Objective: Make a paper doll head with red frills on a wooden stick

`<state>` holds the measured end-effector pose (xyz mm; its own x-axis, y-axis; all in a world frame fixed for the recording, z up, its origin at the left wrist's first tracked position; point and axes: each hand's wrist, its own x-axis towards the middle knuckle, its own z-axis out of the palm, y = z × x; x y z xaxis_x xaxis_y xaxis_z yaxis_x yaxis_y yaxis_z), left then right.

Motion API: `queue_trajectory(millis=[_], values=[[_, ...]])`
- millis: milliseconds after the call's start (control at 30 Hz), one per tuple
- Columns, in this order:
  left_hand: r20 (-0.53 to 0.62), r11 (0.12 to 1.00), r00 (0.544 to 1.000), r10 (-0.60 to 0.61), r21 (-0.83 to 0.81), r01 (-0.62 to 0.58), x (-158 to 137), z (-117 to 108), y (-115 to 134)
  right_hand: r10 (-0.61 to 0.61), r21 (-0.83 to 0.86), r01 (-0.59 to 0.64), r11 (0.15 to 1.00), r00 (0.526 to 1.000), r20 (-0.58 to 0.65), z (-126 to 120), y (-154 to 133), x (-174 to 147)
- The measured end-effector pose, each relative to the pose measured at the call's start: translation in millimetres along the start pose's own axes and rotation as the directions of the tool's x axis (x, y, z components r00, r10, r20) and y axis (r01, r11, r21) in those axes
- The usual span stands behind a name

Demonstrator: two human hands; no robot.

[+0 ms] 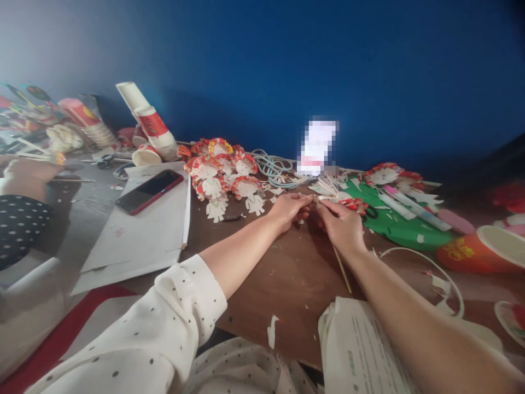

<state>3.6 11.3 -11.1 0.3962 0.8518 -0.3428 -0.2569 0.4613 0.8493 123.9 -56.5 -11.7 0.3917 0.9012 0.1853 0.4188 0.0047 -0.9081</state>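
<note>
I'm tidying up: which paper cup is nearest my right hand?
The orange cup with yellow lettering, beside the green sheet; the stacked cups are far left.

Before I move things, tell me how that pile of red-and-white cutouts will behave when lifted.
The cutouts are probably light, since they look thin as paper. Narrow white tips would likely bend easily. They overlap, so lifting one may shift others.

Left grip (pixel 292 210) and right grip (pixel 339 223) side by side out front, fingertips (pixel 309 200) almost meeting, both in a pinch, remaining left fingers (pixel 302 214) curled under, left forearm (pixel 241 254) bare and slanting inward, right forearm (pixel 404 293) bare, slanting inward opposite, both extended forward.
</note>
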Motion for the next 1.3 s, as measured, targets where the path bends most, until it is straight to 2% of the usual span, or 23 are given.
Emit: queue_trajectory(millis=[267,533,733,1033,1233,1300], values=[[-0.033,1.0,0.999,0.005,-0.01,-0.005,-1.3,2.1,2.0,-0.023,0.012,0.023,1.0,0.999,0.026,1.5,1.9,-1.9],[0.02,0.999,1.0,-0.005,-0.046,0.006,-2.4,-0.5,3.8,0.144,0.135,-0.153,0.979,0.987,0.074,0.9,-4.3,-1.3],[0.065,0.998,0.997,-0.032,-0.049,0.035,-0.2,-3.1,5.3,0.175,0.17,-0.192,0.967,0.979,0.106,-0.8,-10.3,-3.3],[0.105,0.997,0.994,-0.037,0.07,0.03,1.2,-4.3,2.5,0.16,0.133,-0.164,0.977,0.986,0.041,-1.1,-6.7,-5.8],[0.027,0.999,0.999,-0.027,0.048,0.026,-1.4,0.3,3.7,0.177,0.099,-0.178,0.979,0.984,0.015,1.5,-15.9,-5.8],[0.036,0.999,0.999,-0.032,0.031,0.031,-1.2,0.4,3.7,0.178,0.09,-0.177,0.98,0.984,0.0,1.7,-19.0,-5.2]])
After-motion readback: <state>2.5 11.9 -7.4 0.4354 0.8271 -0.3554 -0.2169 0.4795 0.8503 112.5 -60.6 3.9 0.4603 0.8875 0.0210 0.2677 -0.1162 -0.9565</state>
